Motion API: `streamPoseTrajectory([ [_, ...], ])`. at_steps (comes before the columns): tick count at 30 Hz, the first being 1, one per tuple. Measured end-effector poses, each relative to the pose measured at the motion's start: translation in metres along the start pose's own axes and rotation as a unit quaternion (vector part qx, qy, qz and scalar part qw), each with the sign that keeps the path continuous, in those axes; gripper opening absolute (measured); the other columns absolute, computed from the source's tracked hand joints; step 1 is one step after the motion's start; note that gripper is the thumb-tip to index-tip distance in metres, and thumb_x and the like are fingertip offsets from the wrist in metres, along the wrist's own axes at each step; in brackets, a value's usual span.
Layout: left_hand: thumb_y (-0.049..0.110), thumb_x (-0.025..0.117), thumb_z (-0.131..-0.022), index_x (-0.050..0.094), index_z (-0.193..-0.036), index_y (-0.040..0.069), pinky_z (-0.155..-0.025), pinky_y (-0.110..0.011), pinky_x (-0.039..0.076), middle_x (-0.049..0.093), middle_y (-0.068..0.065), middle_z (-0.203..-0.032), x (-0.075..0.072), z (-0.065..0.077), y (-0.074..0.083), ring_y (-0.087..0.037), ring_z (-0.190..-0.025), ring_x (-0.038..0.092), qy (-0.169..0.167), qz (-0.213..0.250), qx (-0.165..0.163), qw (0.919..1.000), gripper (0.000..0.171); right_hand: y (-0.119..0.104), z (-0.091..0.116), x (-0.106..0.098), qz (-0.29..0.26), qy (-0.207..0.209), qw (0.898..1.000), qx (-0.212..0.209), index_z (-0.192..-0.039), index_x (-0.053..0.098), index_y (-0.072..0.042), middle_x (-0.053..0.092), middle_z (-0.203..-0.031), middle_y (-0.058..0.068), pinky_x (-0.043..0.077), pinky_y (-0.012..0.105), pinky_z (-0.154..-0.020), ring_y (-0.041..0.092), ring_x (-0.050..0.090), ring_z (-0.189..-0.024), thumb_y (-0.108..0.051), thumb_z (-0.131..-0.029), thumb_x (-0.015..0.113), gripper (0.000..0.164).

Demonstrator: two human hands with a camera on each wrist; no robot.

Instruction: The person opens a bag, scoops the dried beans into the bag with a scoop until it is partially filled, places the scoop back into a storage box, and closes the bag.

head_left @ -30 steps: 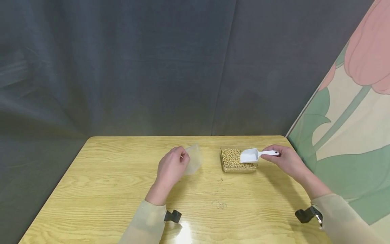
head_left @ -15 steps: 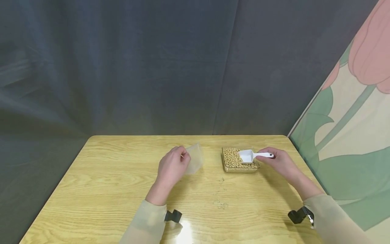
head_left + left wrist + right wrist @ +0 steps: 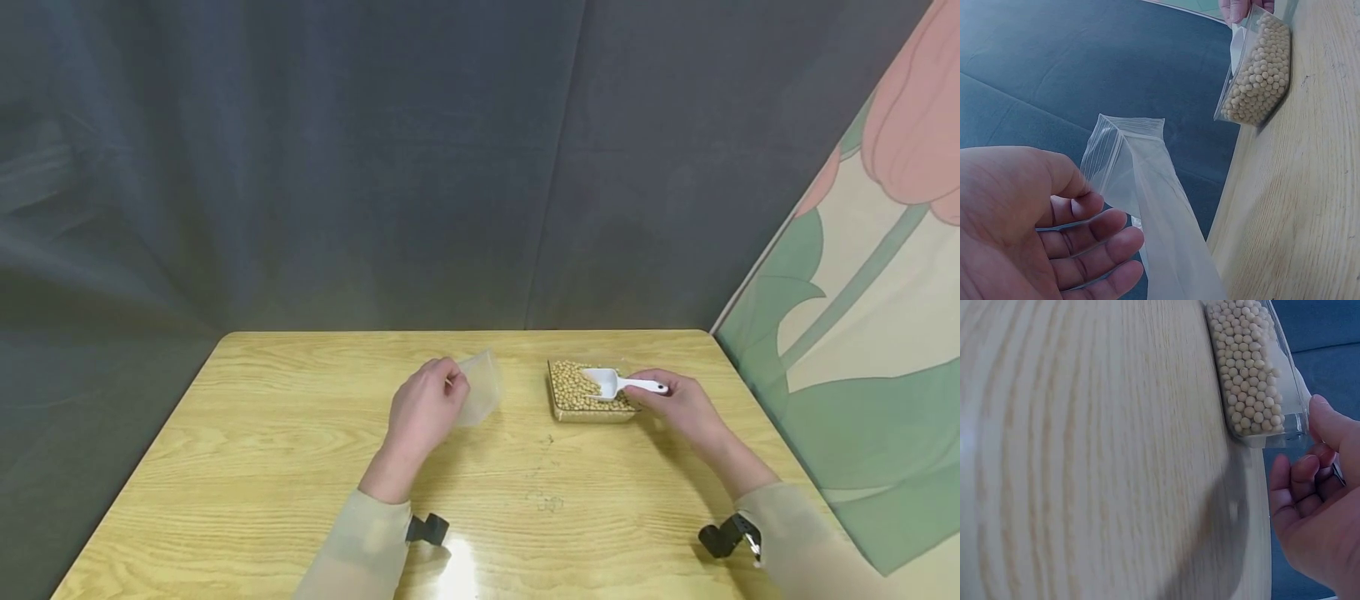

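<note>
My left hand (image 3: 426, 406) pinches a clear zip bag (image 3: 1169, 212) near its ridged, open top, between thumb and index finger. The bag hangs limp and looks empty. To the right stands a clear rectangular container (image 3: 596, 416) filled with round, pale beans (image 3: 1264, 78). My right hand (image 3: 677, 406) holds a white scoop (image 3: 604, 382) by its handle, fingers at the container's right side. The scoop's front edge is pushed into the beans. In the right wrist view the container wall partly hides the scoop, while the thumb and curled fingers (image 3: 1300, 481) show beside it.
Everything sits over a wood-grain table (image 3: 262, 467). A dark curtain (image 3: 375, 167) hangs behind its back edge, and a floral cloth (image 3: 885, 333) runs along the right side. Faint dark marks (image 3: 543, 500) show on the tabletop in front of the container.
My right hand has moved left and slightly down, bringing the scoop from over the container into the beans. The left hand and bag have stayed nearly still.
</note>
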State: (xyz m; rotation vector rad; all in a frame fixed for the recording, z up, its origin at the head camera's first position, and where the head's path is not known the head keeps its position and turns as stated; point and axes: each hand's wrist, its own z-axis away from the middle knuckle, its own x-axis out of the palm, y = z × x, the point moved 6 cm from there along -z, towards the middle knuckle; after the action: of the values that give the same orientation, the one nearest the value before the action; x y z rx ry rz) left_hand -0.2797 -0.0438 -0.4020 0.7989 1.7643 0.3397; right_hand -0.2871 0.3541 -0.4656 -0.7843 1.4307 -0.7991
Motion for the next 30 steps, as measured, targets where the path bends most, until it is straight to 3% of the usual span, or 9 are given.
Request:
streamPoseTrajectory([
  [14,0.012,0.060,-0.106,0.068,-0.090,0.011,-0.057,-0.034,0.044,0.057,0.000,-0.079,-0.001,0.000,0.000,-0.016,-0.063,0.050,-0.004,0.002,-0.002,1.0000,0.018,0.014,0.005,0.000,-0.042,0.014,0.998,0.035,-0.140,0.072,-0.003,0.077,-0.118,-0.007,0.056,0.028,-0.087,0.006,0.065,-0.100,-0.035,-0.105,0.079,0.048],
  [21,0.011,0.060,-0.105,0.069,-0.090,0.011,-0.057,-0.034,0.044,0.057,0.001,-0.079,0.001,0.000,-0.002,-0.016,-0.062,0.049,-0.002,0.003,0.002,1.0000,0.017,0.019,0.008,-0.001,-0.107,0.022,0.993,0.048,-0.136,0.071,0.004,0.073,-0.097,-0.014,0.055,0.025,-0.077,0.004,0.062,-0.089,-0.029,-0.106,0.078,0.044],
  [30,0.012,0.060,-0.105,0.068,-0.089,0.012,-0.056,-0.034,0.043,0.057,0.001,-0.078,0.001,0.000,-0.002,-0.016,-0.061,0.048,0.001,0.007,0.001,1.0000,0.018,0.025,0.014,-0.004,-0.106,0.028,0.992,0.060,-0.131,0.076,-0.009,0.068,-0.100,-0.018,0.051,0.024,-0.080,0.005,0.058,-0.093,-0.039,-0.106,0.077,0.039],
])
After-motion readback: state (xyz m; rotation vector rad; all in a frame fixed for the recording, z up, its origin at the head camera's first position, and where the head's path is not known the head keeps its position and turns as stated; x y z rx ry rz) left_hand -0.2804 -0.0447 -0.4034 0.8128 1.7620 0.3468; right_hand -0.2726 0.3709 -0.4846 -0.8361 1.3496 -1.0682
